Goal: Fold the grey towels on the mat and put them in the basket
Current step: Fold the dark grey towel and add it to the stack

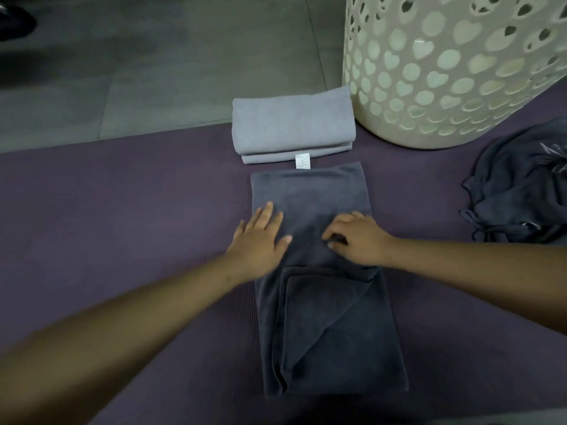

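Left hand (260, 237) lies flat and released on the dark grey towel (325, 317), mid-frame on the purple mat (122, 204); right hand (356, 237) pinches its cloth. Light grey folded towel (291, 127) just above, white perforated basket (454, 69) upper right, crumpled dark towels (521, 185) at right edge, grey tiled floor (153, 62) beyond.

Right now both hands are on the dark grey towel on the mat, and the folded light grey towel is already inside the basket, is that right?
Not quite. The head view shows the folded light grey towel lying beside the basket, not inside it. The rest holds: the left hand and the right hand are both on the dark grey towel on the mat.
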### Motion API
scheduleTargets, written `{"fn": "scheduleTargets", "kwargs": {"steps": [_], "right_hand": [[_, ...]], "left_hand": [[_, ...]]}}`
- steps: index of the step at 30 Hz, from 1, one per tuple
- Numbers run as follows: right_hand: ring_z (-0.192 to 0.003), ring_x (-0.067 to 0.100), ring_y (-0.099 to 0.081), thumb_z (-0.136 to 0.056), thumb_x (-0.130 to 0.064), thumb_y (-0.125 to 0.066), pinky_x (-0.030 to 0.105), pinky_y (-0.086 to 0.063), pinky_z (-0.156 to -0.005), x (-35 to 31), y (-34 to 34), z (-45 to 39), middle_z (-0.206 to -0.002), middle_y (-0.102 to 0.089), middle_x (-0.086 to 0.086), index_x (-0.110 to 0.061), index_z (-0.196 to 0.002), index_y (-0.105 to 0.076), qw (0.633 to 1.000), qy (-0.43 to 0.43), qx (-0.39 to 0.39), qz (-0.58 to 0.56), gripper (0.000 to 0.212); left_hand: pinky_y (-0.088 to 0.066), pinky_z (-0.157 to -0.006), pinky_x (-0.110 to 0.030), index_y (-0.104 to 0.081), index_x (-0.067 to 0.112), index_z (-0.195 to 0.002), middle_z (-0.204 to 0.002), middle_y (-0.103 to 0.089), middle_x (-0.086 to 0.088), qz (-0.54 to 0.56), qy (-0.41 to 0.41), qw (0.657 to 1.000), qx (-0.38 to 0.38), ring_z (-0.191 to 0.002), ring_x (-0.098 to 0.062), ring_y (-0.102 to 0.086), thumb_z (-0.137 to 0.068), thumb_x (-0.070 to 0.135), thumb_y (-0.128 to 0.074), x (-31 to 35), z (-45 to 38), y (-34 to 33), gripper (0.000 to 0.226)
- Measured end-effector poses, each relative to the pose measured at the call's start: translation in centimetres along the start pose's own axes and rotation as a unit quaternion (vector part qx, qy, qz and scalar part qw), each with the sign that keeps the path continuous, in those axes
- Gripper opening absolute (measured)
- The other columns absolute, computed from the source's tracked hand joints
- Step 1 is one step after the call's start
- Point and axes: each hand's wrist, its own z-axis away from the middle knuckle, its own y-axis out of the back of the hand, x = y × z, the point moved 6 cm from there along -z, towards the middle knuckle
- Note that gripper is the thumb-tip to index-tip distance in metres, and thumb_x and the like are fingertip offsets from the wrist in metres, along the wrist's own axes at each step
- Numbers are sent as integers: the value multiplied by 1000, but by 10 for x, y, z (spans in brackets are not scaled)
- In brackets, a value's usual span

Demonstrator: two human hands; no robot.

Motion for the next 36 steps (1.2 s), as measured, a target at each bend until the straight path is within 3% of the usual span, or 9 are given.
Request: {"fn": "scheduleTargets", "kwargs": {"steps": [6,11,17,19,22,26,29,32,36], "right_hand": [[-130,20,-38,-93,-44,-51,33,-30,-109,-12,-23,53,-141,-43,-1,-26,-139,-42,988,-12,-151,-30,50],[-142,16,-16,-93,-47,-49,34,-14,-114,-20,-40,86,-156,-16,-9,-29,-150,-16,988,-21,-155,-9,69],[-118,16,-46,-94,-36,-54,20,-33,-99,-8,-35,113,-123,-47,0,-22,-130,-53,975,-107,-29,-190,39],[-94,16,-59,-96,-33,-50,27,-48,-86,3,-44,130,-112,-58,5,-18,-116,-58,901,-194,-8,-387,26],[-83,27,-67,-98,-42,-39,37,-56,-72,8,-62,148,-102,-65,17,-8,-119,-53,728,-284,-5,-624,43],[-76,26,-68,-94,-56,-35,36,-55,-64,10,-80,161,-92,-70,12,-14,-105,-62,676,-334,-26,-656,51],[-99,20,-64,-92,-43,-54,32,-52,-77,11,-89,166,-114,-66,4,-19,-116,-59,745,-296,-1,-599,35],[-119,20,-51,-86,-34,-67,29,-42,-92,9,-112,177,-128,-53,1,-10,-130,-44,851,-287,-74,-433,55],[-108,20,-55,-91,-28,-61,27,-47,-87,7,-127,188,-125,-56,6,-6,-128,-48,843,-325,-58,-424,45]], "left_hand": [[-22,-112,-38,-25,23,-148,-155,-20,-2,135,53,989,-27,-140,-23,-21,-98,46,-40,24,93,-50,58],[-35,-107,-41,-27,24,-145,-148,-25,-1,364,181,913,30,-136,-25,-30,-88,40,-63,30,123,-96,70],[-48,-83,-30,-50,19,-120,-113,-56,4,444,223,862,97,-99,-15,-55,-81,37,-72,21,103,-101,48],[-44,-66,-20,-57,20,-90,-83,-60,10,417,153,891,96,-78,-7,-56,-84,33,-69,26,98,-93,19],[-31,-54,-16,-40,22,-67,-65,-45,10,302,20,948,101,-60,-3,-44,-85,31,-66,52,101,-87,33],[-42,-82,-23,-57,20,-117,-112,-59,1,259,-140,956,-20,-99,-13,-55,-85,43,-58,103,117,-119,40],[-46,-88,-26,-51,28,-132,-119,-57,0,147,-198,968,46,-105,-17,-53,-83,44,-55,104,131,-135,51],[-53,-82,-36,-54,28,-121,-112,-51,3,54,-135,984,103,-102,-19,-53,-71,55,-56,74,144,-146,56],[-57,-76,-40,-49,29,-120,-111,-44,2,-5,-132,985,114,-97,-22,-59,-57,48,-82,39,163,-161,73]]}}
